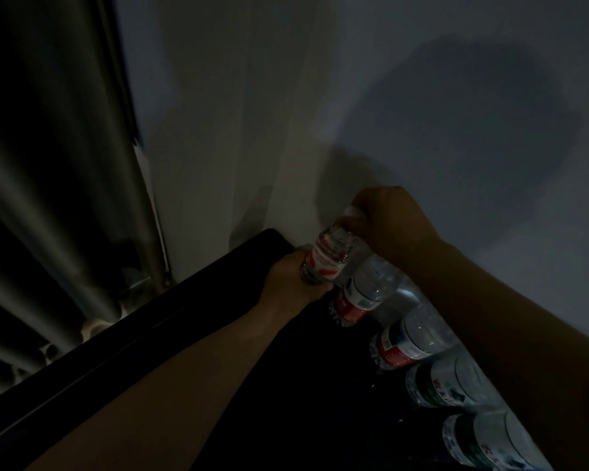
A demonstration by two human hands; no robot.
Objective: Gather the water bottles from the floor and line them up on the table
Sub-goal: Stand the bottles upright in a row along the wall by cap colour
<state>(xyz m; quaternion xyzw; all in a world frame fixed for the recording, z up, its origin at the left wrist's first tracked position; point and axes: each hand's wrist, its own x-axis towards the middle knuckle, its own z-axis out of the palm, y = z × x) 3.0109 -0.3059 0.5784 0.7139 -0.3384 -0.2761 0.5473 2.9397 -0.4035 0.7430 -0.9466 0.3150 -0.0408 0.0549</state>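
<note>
Along the wall point(405, 96), nearest me, a row of bottles point(402, 345) stood on the dark surface point(252, 385). Two had green labels, then two red, each kept close to the wall so the line ran straight. At the row's far end, just off the wall, I held the fifth bottle point(327, 260) tilted. My left grip point(295, 283) curled round its base to steer it, and my right grip point(391, 222) closed over its cap to steady the top. I judged it belonged beside the last red one. Farther off, left of the wall, hung a curtain point(48, 181).

Bottle row point(408, 338) along wall point(422, 96); tabletop point(252, 385) leftward open
</note>
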